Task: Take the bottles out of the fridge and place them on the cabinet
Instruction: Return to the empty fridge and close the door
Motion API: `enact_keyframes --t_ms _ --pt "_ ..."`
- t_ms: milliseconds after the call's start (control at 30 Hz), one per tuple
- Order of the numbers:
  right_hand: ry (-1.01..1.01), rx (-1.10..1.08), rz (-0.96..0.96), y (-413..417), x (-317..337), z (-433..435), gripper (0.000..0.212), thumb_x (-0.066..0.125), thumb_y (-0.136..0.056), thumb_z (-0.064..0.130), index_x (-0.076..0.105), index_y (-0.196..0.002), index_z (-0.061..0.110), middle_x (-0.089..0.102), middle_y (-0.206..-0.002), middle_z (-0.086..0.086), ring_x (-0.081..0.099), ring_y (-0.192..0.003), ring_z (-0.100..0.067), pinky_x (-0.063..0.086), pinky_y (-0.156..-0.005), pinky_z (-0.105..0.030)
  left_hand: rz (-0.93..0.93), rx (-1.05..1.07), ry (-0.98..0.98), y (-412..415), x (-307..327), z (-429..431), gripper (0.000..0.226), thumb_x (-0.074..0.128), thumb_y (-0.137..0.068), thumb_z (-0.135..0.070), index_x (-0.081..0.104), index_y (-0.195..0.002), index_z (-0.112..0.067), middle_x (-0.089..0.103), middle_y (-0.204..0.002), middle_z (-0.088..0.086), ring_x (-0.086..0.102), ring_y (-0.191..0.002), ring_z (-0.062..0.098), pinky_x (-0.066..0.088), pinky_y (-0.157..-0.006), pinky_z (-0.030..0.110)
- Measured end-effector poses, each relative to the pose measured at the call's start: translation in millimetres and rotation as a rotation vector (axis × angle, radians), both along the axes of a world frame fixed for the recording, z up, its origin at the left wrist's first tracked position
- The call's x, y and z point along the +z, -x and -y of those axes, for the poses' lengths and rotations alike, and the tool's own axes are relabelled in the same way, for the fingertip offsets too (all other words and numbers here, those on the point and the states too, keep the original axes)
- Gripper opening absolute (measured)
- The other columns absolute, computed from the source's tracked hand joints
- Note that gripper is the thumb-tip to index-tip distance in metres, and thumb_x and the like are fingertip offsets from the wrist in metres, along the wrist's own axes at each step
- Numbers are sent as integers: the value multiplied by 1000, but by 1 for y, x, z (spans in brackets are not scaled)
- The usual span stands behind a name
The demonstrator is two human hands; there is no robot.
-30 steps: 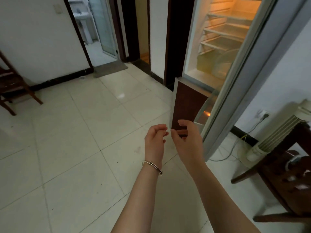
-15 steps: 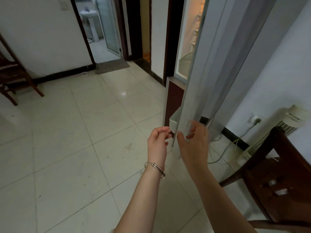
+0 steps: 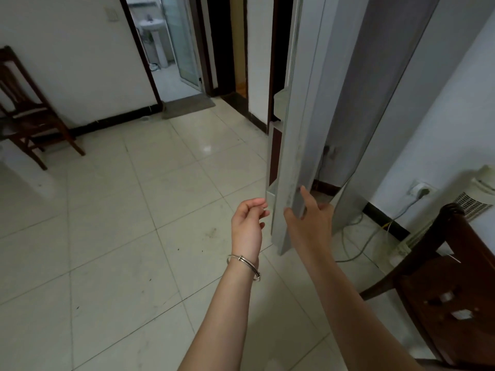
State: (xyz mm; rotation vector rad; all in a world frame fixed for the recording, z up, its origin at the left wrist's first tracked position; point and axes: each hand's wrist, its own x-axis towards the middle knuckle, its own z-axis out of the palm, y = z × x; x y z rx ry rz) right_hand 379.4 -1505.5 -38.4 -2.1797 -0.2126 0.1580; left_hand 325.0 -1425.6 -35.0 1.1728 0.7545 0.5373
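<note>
Floor: pale glossy square tiles (image 3: 112, 236), dark skirting along white walls.
Grey fridge door (image 3: 302, 124): seen edge-on; no bottles visible.
Right hand (image 3: 308, 220): grips the door's lower edge.
Left hand (image 3: 247, 223): beside door, loosely curled, empty.
Dark wooden chair (image 3: 452, 290): right of door.

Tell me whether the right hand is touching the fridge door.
Touching. The head view shows the right hand wrapped around the lower edge of the fridge door, thumb on one side, a finger on the other.

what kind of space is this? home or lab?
Most likely a home: tiled floor, a fridge door gripped by the right hand, wooden chairs, and a washbasin seen through a doorway.
</note>
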Motion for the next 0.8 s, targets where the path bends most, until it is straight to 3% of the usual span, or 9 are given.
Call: enact_keyframes --t_ms 333,600,800 --pt "1 46 68 -15 -7 -48 60 58 -90 28 32 -144 29 31 -125 -5 49 -93 -17 37 -76 -21 -6 39 12 -13 -4 -40 26 42 -89 -3 61 -80 -20 63 -84 -7 58 -75 7 42 -72 23" --pt "-32 -11 78 -26 -10 -125 64 60 -89 27 29 -146 23 23 -135 -5 49 -103 -18 45 -90 -27 -14 -15 -14 -37 -4 -113 25 43 -90 -6 62 -81 -21 64 -86 -7 60 -78 8 43 -72 23" --pt "-48 -90 116 -45 -15 -193 62 62 -87 22 33 -142 19 18 -139 -6 39 -100 -13 37 -89 -19 -32 -62 -30 -61 -4 -185 26 41 -89 -3 60 -81 -19 61 -83 -6 59 -75 7 41 -69 22"
